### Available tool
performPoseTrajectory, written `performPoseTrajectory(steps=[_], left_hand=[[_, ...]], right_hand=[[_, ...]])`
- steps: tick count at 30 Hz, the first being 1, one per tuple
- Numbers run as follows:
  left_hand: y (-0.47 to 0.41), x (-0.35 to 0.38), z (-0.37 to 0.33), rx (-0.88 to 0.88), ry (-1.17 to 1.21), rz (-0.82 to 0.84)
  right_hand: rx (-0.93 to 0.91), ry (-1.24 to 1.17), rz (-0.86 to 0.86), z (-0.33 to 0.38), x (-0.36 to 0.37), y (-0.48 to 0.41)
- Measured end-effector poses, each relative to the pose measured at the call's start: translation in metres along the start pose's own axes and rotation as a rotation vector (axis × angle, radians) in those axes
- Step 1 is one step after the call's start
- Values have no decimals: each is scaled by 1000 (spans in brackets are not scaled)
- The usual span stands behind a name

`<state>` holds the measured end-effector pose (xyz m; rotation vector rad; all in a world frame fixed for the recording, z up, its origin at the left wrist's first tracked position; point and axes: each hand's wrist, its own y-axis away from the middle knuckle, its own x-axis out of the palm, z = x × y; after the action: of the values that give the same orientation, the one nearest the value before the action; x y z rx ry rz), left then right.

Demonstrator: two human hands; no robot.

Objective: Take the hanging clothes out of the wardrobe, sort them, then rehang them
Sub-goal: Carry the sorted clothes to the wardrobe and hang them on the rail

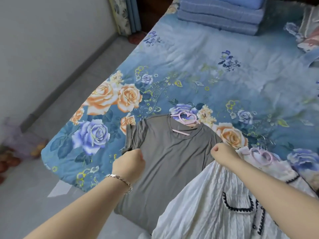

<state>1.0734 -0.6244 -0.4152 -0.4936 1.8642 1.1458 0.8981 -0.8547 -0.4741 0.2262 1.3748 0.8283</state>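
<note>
Both hands are curled into fists on the grey T-shirt (pixel 172 157): the left hand (pixel 128 163), with a bracelet (pixel 120 180) at its wrist, grips the fabric just below the left sleeve, and the right hand (pixel 222 155) pinches it at the opposite shoulder, though the fingertips themselves are hidden under the knuckles. That shirt lies flat, front up, near the bed's (pixel 189 66) near-left corner, its hem spilling over the near edge, with a pink hanger (pixel 187 118) threaded through the neck. A white garment (pixel 207 209) with dark trim lies toward the near edge on the right, overlapping the shirt's lower right side, and a second pink hanger (pixel 260 156) shows at its top. Folded blue quilts (pixel 221 16) sit at the far edge. By my reading, the removal step is at least partly done, since 2 garments are already out on the bed, and sorting looks to be in hand with this 1 being spread out. Rehanging has not started, and the wardrobe is out of view, so how many clothes remain inside cannot be told.
</note>
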Motion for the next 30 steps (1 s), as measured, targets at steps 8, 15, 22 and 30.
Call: performPoseTrajectory(steps=[8,15,22,30], left_hand=[[-129,44,-42,48,-52,130],[-206,88,-53,46,-56,155],[-238,105,-54,24,-108,139],[-199,86,-48,59,-42,79]], right_hand=[[131,1,51,14,34,-152],[226,-3,-94,29,63,-256],[146,133,-152,6,72,-283],[6,-40,-213,3,49,-222]])
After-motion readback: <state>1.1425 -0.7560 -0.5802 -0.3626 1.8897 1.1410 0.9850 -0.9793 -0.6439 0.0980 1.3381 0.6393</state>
